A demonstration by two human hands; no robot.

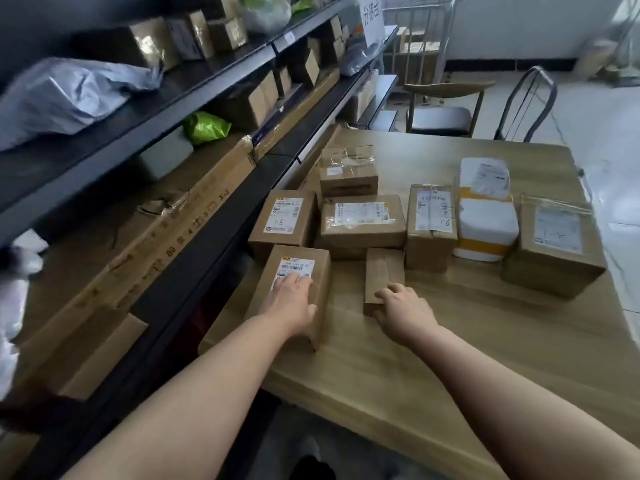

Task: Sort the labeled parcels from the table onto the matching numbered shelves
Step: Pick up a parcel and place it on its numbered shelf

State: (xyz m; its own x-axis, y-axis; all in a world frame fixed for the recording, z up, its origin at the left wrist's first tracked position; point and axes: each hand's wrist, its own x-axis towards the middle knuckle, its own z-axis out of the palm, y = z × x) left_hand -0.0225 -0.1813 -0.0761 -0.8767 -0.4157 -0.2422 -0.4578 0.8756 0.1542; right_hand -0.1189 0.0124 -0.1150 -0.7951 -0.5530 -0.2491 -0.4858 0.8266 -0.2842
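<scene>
- Our left hand (294, 301) lies flat, fingers straight, on the labeled box (298, 265) at the left edge of the table (450, 358).
- Our right hand (405, 311) curls around the near end of the small plain box (382, 271), just to its right.

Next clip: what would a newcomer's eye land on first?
The left hand lies on a labelled brown cardboard box at the left edge of the wooden table; the right hand grips a small plain brown box. Behind them, a white parcel with yellow tape stands out.
</scene>
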